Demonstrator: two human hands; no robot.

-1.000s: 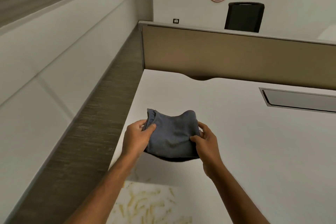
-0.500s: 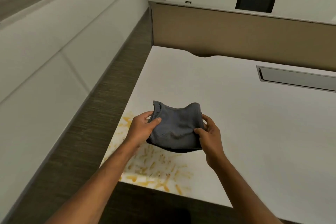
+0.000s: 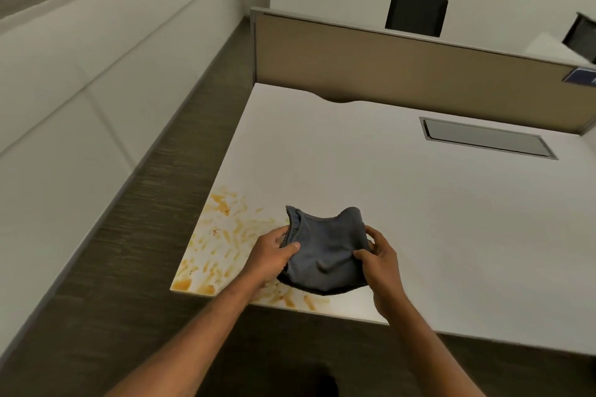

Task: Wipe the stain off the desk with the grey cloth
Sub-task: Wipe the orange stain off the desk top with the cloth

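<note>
Drawn closer to the near edge since the earlier frame, the grey cloth (image 3: 325, 255), soft, bunched and thick-hemmed, hangs just over the smooth white surface (image 3: 419, 219) beside the streaky orange stain (image 3: 225, 235), pinched at either side by the fingers (image 3: 290, 250) of my left hand (image 3: 269, 256) and right hand (image 3: 382, 267).

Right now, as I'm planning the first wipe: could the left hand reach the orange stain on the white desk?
Probably yes. The left hand, gripping the folded grey cloth, is over part of the orange smeared stain on the white desk; nothing lies between them.
</note>
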